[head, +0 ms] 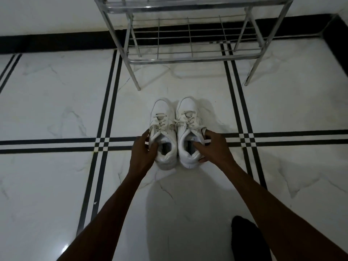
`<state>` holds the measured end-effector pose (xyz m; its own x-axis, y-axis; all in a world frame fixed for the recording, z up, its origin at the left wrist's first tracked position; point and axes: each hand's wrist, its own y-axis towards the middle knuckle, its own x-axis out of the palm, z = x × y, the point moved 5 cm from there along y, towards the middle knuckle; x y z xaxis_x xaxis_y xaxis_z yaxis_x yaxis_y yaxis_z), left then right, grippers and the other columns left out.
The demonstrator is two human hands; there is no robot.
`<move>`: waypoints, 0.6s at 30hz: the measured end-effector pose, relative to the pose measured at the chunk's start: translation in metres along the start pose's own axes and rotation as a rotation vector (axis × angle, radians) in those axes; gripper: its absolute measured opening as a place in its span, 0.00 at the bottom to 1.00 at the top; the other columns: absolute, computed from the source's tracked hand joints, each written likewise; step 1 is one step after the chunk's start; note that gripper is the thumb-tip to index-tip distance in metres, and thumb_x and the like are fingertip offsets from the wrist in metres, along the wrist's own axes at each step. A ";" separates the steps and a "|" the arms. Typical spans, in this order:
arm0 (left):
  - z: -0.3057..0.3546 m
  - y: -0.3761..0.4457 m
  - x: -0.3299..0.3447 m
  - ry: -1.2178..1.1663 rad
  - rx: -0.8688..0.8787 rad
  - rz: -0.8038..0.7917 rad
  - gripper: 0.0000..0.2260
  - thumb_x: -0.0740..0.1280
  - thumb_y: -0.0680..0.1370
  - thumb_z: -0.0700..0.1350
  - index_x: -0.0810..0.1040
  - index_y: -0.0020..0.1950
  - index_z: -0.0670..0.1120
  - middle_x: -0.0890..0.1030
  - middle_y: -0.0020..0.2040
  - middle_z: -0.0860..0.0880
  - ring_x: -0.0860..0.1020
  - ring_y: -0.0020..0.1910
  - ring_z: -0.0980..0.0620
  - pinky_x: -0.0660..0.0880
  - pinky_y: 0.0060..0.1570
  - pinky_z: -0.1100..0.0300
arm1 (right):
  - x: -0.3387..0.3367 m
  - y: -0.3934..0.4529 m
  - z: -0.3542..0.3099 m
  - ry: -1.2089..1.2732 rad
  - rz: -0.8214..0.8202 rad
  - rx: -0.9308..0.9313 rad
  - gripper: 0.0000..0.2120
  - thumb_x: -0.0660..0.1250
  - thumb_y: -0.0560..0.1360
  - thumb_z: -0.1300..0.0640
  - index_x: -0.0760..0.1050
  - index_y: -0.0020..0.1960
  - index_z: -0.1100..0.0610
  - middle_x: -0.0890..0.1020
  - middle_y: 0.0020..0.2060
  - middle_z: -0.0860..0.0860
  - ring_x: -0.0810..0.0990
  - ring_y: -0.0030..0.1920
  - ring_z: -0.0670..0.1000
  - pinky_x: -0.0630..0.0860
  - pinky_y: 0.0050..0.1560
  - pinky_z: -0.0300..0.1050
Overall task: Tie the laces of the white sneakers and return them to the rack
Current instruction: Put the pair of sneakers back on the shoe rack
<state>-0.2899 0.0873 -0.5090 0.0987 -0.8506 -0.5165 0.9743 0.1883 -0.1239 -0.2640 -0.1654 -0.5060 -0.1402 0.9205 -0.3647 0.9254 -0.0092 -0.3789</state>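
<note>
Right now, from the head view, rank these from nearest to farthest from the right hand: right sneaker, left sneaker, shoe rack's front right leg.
From the right hand:
1. Right sneaker, in its grip at the heel collar.
2. Left sneaker, just beyond, to the left.
3. Shoe rack's front right leg, farther ahead, to the right.

Smooth white leather-look sneakers (175, 132) with flat cloth laces (170, 122) sit on glossy veined marble floor (56, 102) below a shiny chrome wire rack (190, 44).

Left hand (143, 147) grips left sneaker (163, 132) collar, right hand (212, 146) grips right sneaker (189, 129) collar; sneakers side by side on floor (56, 110), rack (190, 44) beyond toes.
</note>
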 end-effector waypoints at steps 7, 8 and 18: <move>0.122 -0.011 -0.049 -0.011 -0.023 0.030 0.25 0.62 0.74 0.55 0.68 0.72 0.63 0.76 0.47 0.53 0.79 0.50 0.46 0.79 0.51 0.42 | -0.068 -0.031 -0.106 0.022 -0.009 -0.002 0.14 0.75 0.70 0.54 0.81 0.54 0.55 0.86 0.42 0.54 0.87 0.39 0.53 0.84 0.30 0.56; 0.141 -0.012 -0.057 -0.010 -0.028 0.028 0.25 0.62 0.74 0.55 0.69 0.73 0.62 0.76 0.48 0.53 0.79 0.50 0.46 0.79 0.52 0.41 | -0.079 -0.038 -0.124 0.016 -0.015 -0.012 0.15 0.75 0.69 0.52 0.81 0.55 0.54 0.86 0.43 0.54 0.87 0.39 0.54 0.84 0.30 0.57; 0.361 0.005 -0.137 -0.039 -0.076 -0.001 0.29 0.62 0.74 0.57 0.72 0.75 0.54 0.79 0.53 0.45 0.81 0.49 0.48 0.82 0.50 0.44 | -0.206 -0.077 -0.325 -0.090 0.014 -0.045 0.12 0.74 0.72 0.54 0.81 0.54 0.54 0.82 0.38 0.43 0.84 0.35 0.44 0.84 0.36 0.40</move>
<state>-0.2254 0.0275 -0.1327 0.1067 -0.8690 -0.4832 0.9564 0.2226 -0.1890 -0.1921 -0.2272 -0.1253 -0.1563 0.8814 -0.4458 0.9420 -0.0027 -0.3356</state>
